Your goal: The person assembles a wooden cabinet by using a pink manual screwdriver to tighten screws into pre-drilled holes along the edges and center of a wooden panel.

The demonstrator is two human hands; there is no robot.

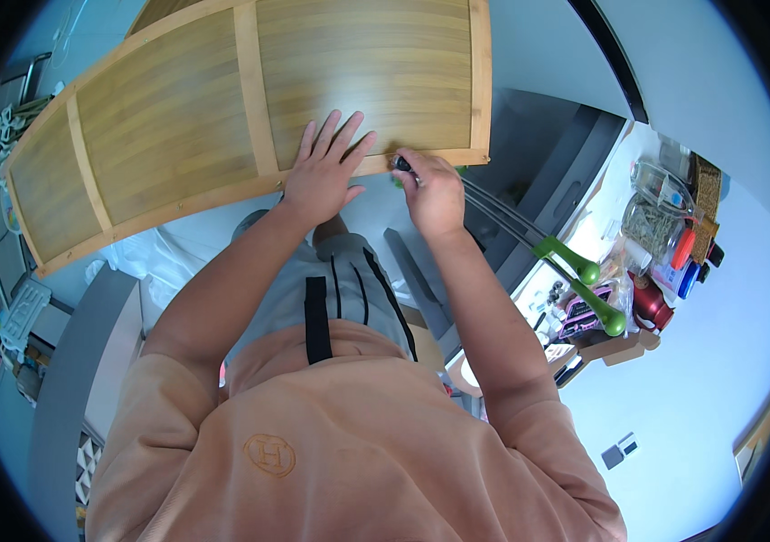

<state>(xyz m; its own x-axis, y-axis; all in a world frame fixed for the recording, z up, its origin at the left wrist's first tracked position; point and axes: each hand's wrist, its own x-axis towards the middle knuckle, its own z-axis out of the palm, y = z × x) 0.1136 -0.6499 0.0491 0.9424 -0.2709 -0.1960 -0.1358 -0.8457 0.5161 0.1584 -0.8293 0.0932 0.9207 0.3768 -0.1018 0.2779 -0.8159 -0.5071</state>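
A large wooden panel [349, 72] with a pale wood frame and cross bars leans in front of me, its near edge slanting from lower left to upper right. My left hand [317, 181] lies flat on the frame's near edge beside a cross bar, fingers spread over the brown board. To its right, my right hand [432, 188] is closed, thumb and fingers pinched round a small black object [402, 163] at the same edge, close to the panel's right corner. Most of that object is hidden by my fingers, so its kind cannot be made out.
Metal rods with green grips [588, 269] extend beside my right forearm. A white surface to the right holds a clear jar [652, 221], a red bottle [649, 303] and loose packages. Grey cabinet fronts [575, 172] stand past the panel's right corner; a grey board [96, 325] is at left.
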